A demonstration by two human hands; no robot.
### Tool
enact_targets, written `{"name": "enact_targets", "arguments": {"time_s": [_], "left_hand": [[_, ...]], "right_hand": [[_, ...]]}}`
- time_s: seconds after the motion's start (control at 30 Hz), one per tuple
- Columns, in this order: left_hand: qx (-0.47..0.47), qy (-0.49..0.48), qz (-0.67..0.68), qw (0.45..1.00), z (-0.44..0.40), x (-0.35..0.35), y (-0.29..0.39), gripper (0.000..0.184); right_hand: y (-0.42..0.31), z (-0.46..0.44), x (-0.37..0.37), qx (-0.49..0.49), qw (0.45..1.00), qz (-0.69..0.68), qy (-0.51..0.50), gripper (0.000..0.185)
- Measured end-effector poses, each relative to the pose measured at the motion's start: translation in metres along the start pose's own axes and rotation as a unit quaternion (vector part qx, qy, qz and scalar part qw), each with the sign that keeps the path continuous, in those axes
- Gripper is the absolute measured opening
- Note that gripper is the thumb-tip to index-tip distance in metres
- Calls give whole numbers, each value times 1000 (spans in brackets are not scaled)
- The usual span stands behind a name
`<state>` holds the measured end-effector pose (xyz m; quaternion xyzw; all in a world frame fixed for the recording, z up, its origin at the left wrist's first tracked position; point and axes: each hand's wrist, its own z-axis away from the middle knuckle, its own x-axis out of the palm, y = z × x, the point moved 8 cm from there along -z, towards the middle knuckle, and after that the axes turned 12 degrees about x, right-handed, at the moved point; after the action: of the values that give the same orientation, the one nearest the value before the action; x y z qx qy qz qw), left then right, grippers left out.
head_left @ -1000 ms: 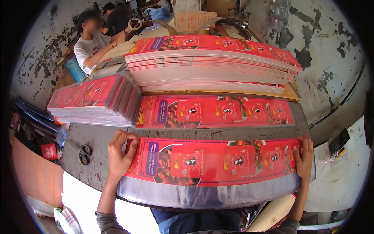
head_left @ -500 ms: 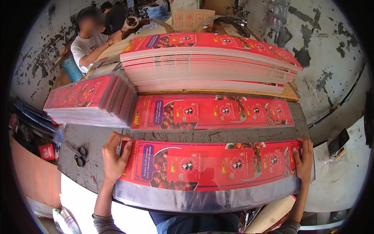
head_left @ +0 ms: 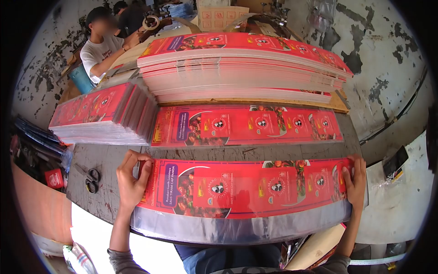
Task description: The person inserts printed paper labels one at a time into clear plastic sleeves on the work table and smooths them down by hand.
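Card strip (head_left: pixel 246 187), long and slick, held at both ends

The printed strip is laid flat along the near side of the desk (head_left: pixel 105 153), with a wide band of clear film (head_left: pixel 246 228) showing along its near edge. Its left end is pinched in the left hand (head_left: pixel 131 182), thumb on the face and fingers curled at the far corner. The right end is held by the right hand (head_left: pixel 357 182), which is partly closed, its thumb laid along the edge. How far the fingertips are tucked beneath cannot be told.

Little weight is to be expected, and the printed part should be fairly stiff, though a sag in the middle is likely if it is lifted by one end. The film looks glossy and slippery, and could be creased by a hard pinch; it seems to cover the print too, though glare makes this uncertain. Hold is best taken at both short ends, where card and film can be gripped together.

Beyond it, a second strip (head_left: pixel 246 125) is laid beside a side stack (head_left: pixel 86 109), with a tall stack (head_left: pixel 246 75) behind. Scissors (head_left: pixel 92 181) are found near the left hand.
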<state>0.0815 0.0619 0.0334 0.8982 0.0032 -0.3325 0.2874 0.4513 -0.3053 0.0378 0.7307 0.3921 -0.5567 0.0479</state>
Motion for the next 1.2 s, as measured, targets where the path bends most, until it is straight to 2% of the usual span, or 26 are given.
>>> {"name": "enact_targets", "arguments": {"time_s": [0.27, 0.37, 0.47, 0.67, 1.2], "left_hand": [[33, 17, -1, 999, -2, -1, 5, 5], [-12, 14, 14, 1000, 1, -1, 0, 6], [-18, 5, 10, 1000, 2, -1, -2, 6], [18, 1, -13, 1000, -2, -1, 6, 5], [11, -6, -12, 1000, -2, 0, 5, 3]], "right_hand": [[-3, 0, -2, 17, 999, -31, -2, 32], [0, -1, -1, 18, 999, -41, 1, 32], [-1, -1, -1, 3, 999, -34, -1, 32], [-4, -2, -2, 0, 1000, -31, 1, 30], [0, -2, 0, 6, 1000, -26, -4, 28]]}}
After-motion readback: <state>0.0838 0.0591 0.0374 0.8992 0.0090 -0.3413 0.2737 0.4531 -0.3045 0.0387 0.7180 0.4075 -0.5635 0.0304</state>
